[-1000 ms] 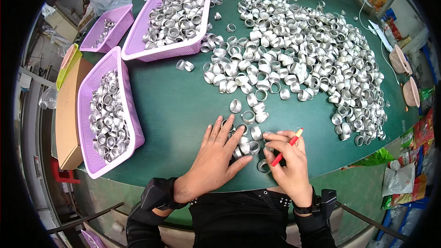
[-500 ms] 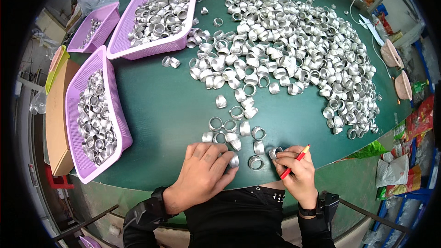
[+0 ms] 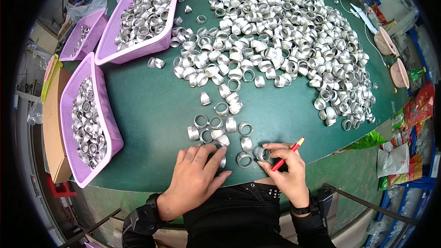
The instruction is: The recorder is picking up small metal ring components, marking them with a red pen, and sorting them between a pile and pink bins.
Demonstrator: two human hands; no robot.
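Along the table's [image 3: 147, 151] near edge: right hand [image 3: 291, 172] pinching a metal ring [image 3: 263, 154], red pencil [image 3: 289, 153] across its fingers. Left hand [image 3: 189, 181] loosely curled at a half-hidden ring [image 3: 223, 162]; cannot tell if gripped. Just beyond, loose rings [image 3: 231, 125]. Farther, big ring heap [image 3: 294, 46], purple baskets [image 3: 112, 142] left.

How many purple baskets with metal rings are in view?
3: a large basket at upper left, a small basket left of it, a third basket below them.
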